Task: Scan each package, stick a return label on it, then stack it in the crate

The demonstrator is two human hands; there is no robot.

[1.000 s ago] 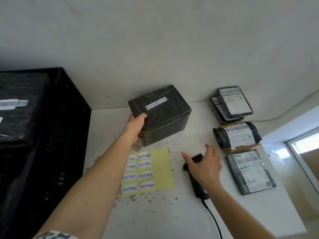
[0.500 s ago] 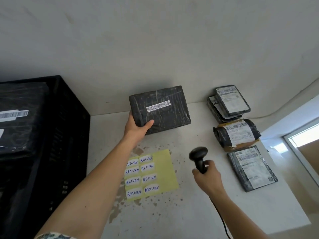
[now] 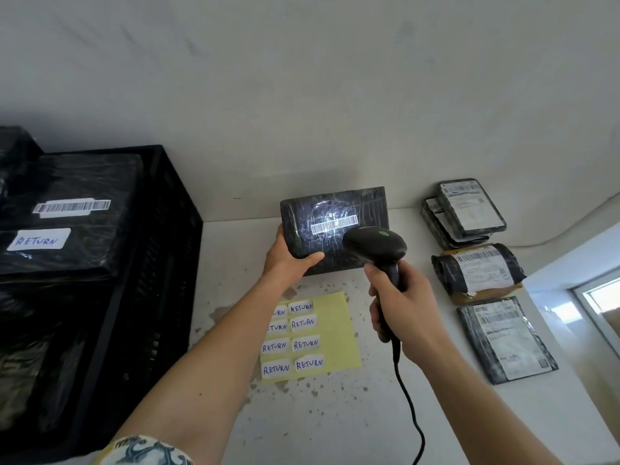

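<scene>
My left hand grips the lower left corner of a black wrapped box package, tilted up so its white barcode faces me. My right hand holds a black corded barcode scanner by its handle, head pointed at the barcode; a bright light patch lies on the label. A yellow sheet of several white RETURN labels lies on the table below the package. The black crate at the left holds a black package with a barcode and a RETURN label.
Wrapped packages line the table's right side: a small stack at the back, a rolled parcel on cardboard, a flat mailer nearer me. The scanner's cable trails toward me. The white wall stands close behind the stained white table.
My right hand picked the scanner up off the table and raised it to the package. My left hand tipped the package up toward me. A scan light now shines on the barcode.
</scene>
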